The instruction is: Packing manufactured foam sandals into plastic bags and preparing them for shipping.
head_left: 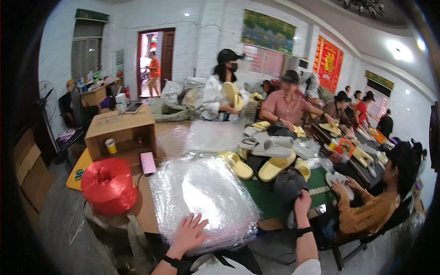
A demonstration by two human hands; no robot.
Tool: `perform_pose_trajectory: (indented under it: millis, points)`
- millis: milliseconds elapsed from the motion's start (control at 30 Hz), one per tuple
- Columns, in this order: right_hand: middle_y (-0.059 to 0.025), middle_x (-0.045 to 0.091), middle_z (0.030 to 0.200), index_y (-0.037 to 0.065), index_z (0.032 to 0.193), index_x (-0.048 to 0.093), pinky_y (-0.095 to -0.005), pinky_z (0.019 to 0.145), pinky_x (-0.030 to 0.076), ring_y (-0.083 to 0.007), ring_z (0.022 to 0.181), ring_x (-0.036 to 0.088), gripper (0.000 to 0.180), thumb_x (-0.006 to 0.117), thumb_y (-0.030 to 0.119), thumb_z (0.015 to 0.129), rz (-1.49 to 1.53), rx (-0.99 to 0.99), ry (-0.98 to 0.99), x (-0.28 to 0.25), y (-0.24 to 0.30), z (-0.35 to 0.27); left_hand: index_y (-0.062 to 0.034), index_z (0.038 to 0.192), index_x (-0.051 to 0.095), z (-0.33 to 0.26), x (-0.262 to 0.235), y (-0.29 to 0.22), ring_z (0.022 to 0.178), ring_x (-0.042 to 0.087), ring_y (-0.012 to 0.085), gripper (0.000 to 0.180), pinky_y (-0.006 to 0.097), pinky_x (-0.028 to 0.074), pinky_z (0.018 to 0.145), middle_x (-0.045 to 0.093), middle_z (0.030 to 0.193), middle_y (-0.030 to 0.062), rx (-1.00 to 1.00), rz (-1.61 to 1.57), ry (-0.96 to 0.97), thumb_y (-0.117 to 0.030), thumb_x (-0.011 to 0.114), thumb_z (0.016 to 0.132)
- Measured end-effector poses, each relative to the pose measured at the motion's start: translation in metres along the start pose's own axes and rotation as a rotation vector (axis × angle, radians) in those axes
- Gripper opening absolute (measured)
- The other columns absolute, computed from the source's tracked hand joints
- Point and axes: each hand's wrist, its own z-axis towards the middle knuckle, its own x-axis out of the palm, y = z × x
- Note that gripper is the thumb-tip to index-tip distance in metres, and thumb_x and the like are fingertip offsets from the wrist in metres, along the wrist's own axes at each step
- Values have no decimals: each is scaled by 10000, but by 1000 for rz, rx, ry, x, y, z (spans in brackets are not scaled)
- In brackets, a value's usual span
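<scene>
My left hand (189, 233) lies with fingers spread on the near edge of a stack of clear plastic bags (208, 183). To the right, my right hand (302, 204) is closed at the edge of a dark grey, limp-looking thing (288, 187), whose kind I cannot make out. Just beyond it lie a yellow slipper (277, 167), another yellow slipper (237, 165) and grey slippers (271, 147). A smaller yellow slipper (302, 169) rests beside the dark thing.
At left stand a red twine roll (109, 187) and an open cardboard box (120, 130) with a yellow-and-white cup (110, 145); a pink-screened phone (148, 163) lies nearby. Across the table, a masked person (227, 87) holds yellow slippers. On the right, a seated person (373, 206) handles a grey slipper.
</scene>
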Motion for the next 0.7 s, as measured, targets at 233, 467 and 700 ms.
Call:
perform_pose_trajectory:
  millis: [233, 467, 700]
  points:
    - [-175, 617, 992, -30, 1077, 591, -353, 834, 500, -343, 923, 625, 350, 589, -120, 738, 359, -21, 204, -19, 141, -54, -240, 1445, 525, 0, -5, 3, 1473, 287, 377, 622, 542, 161, 1207, 384, 1579, 107, -21, -63, 14, -561, 575, 915]
    - [-225, 571, 1029, -12, 1097, 563, -452, 840, 481, -446, 982, 568, 362, 639, -60, 747, 474, -205, 347, 17, 245, -87, -223, 1432, 539, 2, -4, -4, 1456, 323, 378, 626, 562, 180, 1196, 421, 1553, 111, -18, -16, -18, -575, 557, 915]
    - [-259, 506, 1092, -39, 1165, 555, -482, 908, 462, -445, 1040, 517, 465, 737, 246, 846, 165, -540, 753, 84, 225, -119, -37, 1195, 652, 2, -6, -1, 1380, 363, 436, 562, 568, 174, 1192, 510, 1431, 175, 16, 30, 32, -500, 612, 878]
